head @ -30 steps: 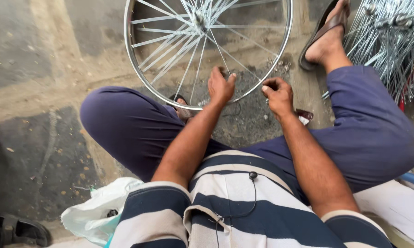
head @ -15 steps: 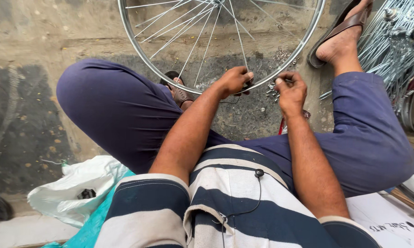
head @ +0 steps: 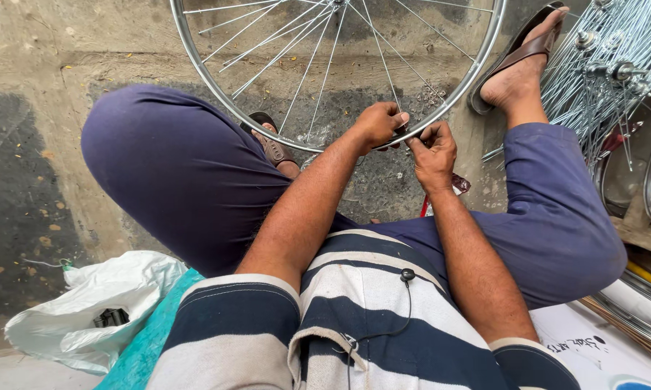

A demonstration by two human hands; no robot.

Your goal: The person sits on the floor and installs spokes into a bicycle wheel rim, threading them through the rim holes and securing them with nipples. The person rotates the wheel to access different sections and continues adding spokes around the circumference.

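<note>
Hands pinched together on the wheel rim (head: 231,108), working a spoke end.

Your left hand (head: 378,123) curls closed over the rim's near edge; your right hand (head: 434,148) pinches something small just beside it, too hidden to name; spokes (head: 318,65) fan away above both grips; by my judgement, the next move needs a steady rim and a fine twist.

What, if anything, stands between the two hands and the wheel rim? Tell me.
Nothing visible does. The left hand already grips the wheel rim at its near edge, and the right hand sits right beside it, fingers at the same spot.
</note>
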